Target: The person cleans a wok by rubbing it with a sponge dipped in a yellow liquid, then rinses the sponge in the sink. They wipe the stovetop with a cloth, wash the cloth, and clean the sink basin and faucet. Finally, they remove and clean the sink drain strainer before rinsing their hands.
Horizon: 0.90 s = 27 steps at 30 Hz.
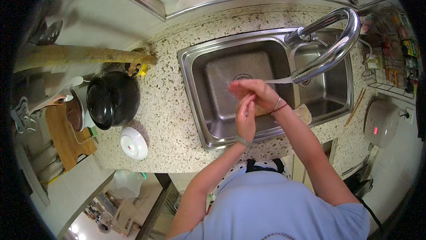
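My two bare hands meet over the large left basin of a steel sink (pixel 191 80). My right hand (pixel 262 92) is above, fingers stretched to the left, its fingertips blurred by motion. From below, my left hand (pixel 245 122) touches its palm side with fingers extended. No object shows in either hand. A thin water stream (pixel 279 80) runs from the chrome faucet (pixel 326 58) onto my right hand. Under my right wrist, something tan is partly hidden. Beside it, a pale cloth-like piece (pixel 303 114) lies by the divider between the basins.
On the speckled counter (pixel 164 107) at left stand a black lidded pot (pixel 113 100) and a white dish (pixel 133 143). A wooden cutting board (pixel 66 129) leans farther left. Chopsticks (pixel 355 107) lie right of the sink, near a wire rack (pixel 390 89) and a wall-mounted box (pixel 381 122).
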### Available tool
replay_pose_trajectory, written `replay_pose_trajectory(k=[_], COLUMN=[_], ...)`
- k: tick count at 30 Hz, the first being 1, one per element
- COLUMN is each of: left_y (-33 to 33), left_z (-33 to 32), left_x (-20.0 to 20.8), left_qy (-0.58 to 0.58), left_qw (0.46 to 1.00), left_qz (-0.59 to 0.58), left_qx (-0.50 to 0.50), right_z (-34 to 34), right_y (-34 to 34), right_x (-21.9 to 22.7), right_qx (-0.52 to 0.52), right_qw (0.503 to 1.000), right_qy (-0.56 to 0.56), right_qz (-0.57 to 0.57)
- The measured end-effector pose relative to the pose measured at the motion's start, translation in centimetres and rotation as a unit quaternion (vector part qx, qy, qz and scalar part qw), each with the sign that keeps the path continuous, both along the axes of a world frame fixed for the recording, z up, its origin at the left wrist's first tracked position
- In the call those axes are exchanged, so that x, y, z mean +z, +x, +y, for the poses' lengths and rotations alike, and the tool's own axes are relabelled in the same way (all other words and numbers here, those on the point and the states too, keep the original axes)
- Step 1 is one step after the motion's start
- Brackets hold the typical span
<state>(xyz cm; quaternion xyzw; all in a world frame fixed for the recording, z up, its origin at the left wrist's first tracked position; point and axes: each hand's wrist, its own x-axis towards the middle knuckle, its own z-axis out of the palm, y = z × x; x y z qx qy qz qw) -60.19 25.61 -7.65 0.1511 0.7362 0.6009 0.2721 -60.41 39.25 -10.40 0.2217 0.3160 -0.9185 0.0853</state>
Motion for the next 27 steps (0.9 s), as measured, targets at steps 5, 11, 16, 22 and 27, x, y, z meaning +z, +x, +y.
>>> replay_pose_trajectory(k=[5,11,16,22,27], left_y=[2.6,2.7,3.0,2.5,1.8], left_z=[-2.1,1.0,0.7,-0.1,3.2], left_x=[-3.2,-1.8,-2.4,-2.7,2.0], left_qy=[0.065,0.027,0.029,0.037,-0.039], left_qw=[0.952,0.907,0.902,0.869,0.878], left_qz=[-0.297,-0.42,-0.43,-0.493,-0.477], left_qx=[0.015,0.0,0.031,0.028,0.024], right_z=[1.3,2.8,1.3,2.5,7.2], right_y=[4.6,3.6,1.7,4.7,7.6], right_x=[-1.0,0.8,2.8,1.4,1.3], right_qx=[-0.017,-0.191,0.009,0.12,-0.304], right_qw=[0.989,0.978,0.997,0.91,0.928], right_qy=[0.057,-0.064,0.078,0.374,0.177], right_qz=[-0.133,-0.059,-0.006,-0.131,-0.123])
